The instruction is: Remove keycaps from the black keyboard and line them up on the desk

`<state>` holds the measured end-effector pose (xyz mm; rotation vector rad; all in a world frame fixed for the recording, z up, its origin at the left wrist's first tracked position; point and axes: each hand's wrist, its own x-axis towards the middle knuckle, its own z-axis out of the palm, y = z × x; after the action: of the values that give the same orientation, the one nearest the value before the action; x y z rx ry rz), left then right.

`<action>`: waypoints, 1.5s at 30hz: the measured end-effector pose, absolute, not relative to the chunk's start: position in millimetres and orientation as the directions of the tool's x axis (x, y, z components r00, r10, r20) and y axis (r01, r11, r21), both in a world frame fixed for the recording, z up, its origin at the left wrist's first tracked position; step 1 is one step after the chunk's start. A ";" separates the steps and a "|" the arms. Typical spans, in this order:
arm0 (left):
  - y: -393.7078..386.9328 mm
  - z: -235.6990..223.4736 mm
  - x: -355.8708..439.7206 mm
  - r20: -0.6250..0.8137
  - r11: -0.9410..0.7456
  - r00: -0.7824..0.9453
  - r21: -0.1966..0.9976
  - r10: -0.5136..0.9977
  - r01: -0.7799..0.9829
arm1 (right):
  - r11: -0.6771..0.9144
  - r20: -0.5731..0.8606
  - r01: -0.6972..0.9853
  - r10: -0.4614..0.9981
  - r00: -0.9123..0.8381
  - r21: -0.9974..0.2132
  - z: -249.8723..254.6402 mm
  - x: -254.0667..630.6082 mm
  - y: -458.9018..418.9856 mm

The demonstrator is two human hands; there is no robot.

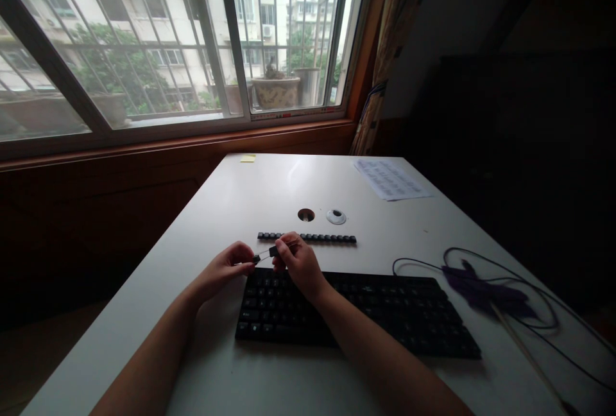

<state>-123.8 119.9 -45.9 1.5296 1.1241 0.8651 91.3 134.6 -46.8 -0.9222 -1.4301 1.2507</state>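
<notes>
A black keyboard [385,313] lies on the white table [216,210] in front of me. Behind it a row of removed black keycaps [327,237] is lined up. My left hand [226,268] is pinched shut on the end of a thin wire keycap puller [257,258], just above the keyboard's far left corner. My right hand [298,265] is closed on a small black keycap [273,251] at the puller's tip. Both hands hover close together over the keyboard's top edge.
A round cable hole [306,214] and its white cap [335,216] sit past the keycap row. A printed sheet [391,180] lies at the far right, a yellow note [248,158] at the far edge. A purple duster [486,294] and black cable [510,275] lie right.
</notes>
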 end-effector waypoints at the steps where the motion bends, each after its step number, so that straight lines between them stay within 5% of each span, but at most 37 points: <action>1: 120.0 -46.1 -123.3 -0.017 -0.055 0.310 0.973 0.951 0.225 | 0.180 0.189 -0.059 0.956 -0.226 -0.982 -47.0 91.3 134.6; 24: 123.8 -53.1 -123.1 0.021 -0.057 0.282 0.991 0.959 0.120 | 0.151 0.188 -0.162 0.950 -0.248 -0.975 -53.2 92.1 140.9; 45: 123.5 -52.8 -123.9 -0.034 0.043 0.176 0.998 0.984 -0.049 | 0.319 0.360 -0.174 0.875 -0.323 -0.932 -47.2 94.1 131.5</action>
<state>-123.9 123.5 -52.8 1.2209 1.0599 1.0764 94.1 131.5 -47.2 -0.6688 -1.5190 1.2347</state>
